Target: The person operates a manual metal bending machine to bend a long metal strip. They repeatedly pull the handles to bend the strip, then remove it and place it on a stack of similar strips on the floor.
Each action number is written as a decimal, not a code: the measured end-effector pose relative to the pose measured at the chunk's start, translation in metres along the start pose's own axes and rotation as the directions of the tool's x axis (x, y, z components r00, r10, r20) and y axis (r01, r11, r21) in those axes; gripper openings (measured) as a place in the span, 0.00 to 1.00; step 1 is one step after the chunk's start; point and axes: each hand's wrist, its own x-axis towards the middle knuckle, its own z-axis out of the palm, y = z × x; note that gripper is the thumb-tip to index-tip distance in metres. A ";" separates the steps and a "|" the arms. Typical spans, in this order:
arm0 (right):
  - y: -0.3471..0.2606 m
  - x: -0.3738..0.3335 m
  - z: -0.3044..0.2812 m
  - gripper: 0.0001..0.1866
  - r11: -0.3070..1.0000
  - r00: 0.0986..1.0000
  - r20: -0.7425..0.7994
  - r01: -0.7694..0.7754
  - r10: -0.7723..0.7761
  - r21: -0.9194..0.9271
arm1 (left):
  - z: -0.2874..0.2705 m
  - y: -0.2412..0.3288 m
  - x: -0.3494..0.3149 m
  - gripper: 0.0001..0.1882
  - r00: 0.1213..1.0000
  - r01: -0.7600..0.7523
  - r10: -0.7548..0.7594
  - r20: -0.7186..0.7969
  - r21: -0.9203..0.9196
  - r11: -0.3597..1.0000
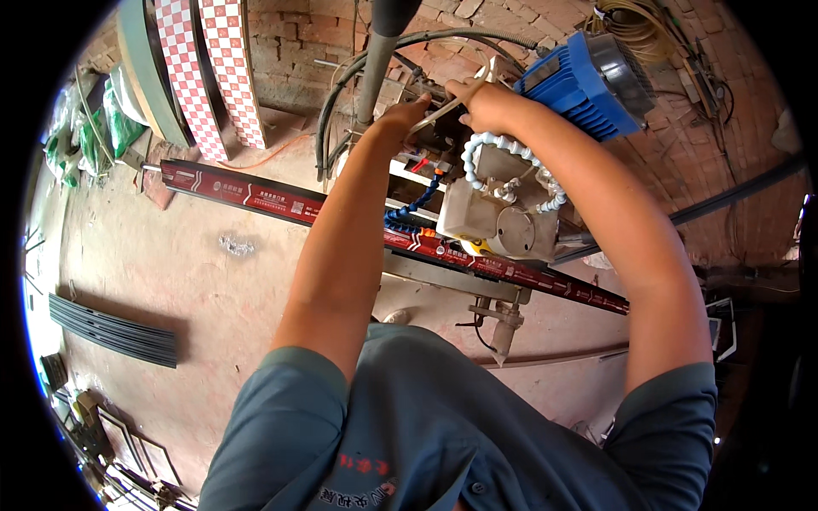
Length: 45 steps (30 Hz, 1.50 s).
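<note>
Both my arms stretch forward over a workshop machine [482, 204] with a pale metal housing. My left hand [409, 112] is at the machine's far side, by an upright grey post; its fingers are mostly hidden. My right hand [487, 104] is just right of it with bent fingers; what they hold, if anything, is hidden. A pale hose [439, 113] crosses in front of my right fingers and runs toward my left hand. Below the hands, a long dark-red profile [256, 192] lies across the machine. A blue segmented hose [415, 205] reaches down to it.
Beside my right forearm sits a blue motor [579, 85]. A white segmented hose [471, 162] loops over the housing. Checkered boards [230, 77] lean on the brick wall at the far left. Dark strips [111, 330] lie stacked on the floor at left. Coiled hose [635, 30] hangs far right.
</note>
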 end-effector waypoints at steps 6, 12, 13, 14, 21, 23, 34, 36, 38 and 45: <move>0.016 0.006 0.009 0.29 0.991 0.990 -0.086 0.104 -0.112 -0.087 | 0.021 0.052 -0.002 0.19 0.952 -0.148 0.304 0.044 0.933 0.329; 0.026 0.011 0.016 0.34 0.986 0.968 -0.185 0.164 -0.169 -0.043 | 0.013 0.073 0.013 0.18 0.904 -0.170 0.427 -0.011 0.909 0.382; -0.005 0.003 -0.004 0.35 0.994 0.996 -0.064 0.060 -0.055 0.088 | 0.000 0.073 0.009 0.19 0.949 -0.105 0.314 -0.027 0.912 0.397; 0.004 0.003 0.003 0.35 0.994 0.990 -0.117 0.084 -0.076 0.065 | 0.003 0.081 0.004 0.20 0.977 -0.083 0.215 -0.004 0.917 0.391; 0.015 0.011 0.018 0.35 0.993 0.976 -0.190 0.113 -0.106 0.026 | -0.006 0.049 0.053 0.18 0.890 -0.119 0.431 -0.150 0.836 0.536; 0.018 0.006 0.021 0.34 0.997 0.980 -0.189 0.073 -0.069 0.015 | 0.004 0.050 0.046 0.23 0.863 -0.130 0.482 -0.155 0.851 0.508; 0.045 0.011 0.052 0.33 0.947 0.932 -0.258 0.186 -0.255 -0.263 | 0.010 0.050 0.032 0.17 0.936 -0.152 0.349 -0.045 0.844 0.515; 0.041 0.009 0.042 0.33 0.951 0.957 -0.197 0.156 -0.212 -0.266 | 0.003 0.045 0.034 0.18 0.929 -0.215 0.354 0.110 0.939 0.270; 0.034 0.005 0.032 0.33 0.943 0.980 -0.109 0.126 -0.166 -0.309 | 0.006 0.048 0.032 0.18 0.945 -0.164 0.326 0.005 0.872 0.460; 0.026 -0.002 0.029 0.38 0.986 0.981 -0.173 0.056 -0.084 -0.160 | 0.009 0.044 0.038 0.18 0.965 -0.158 0.260 -0.029 0.730 0.665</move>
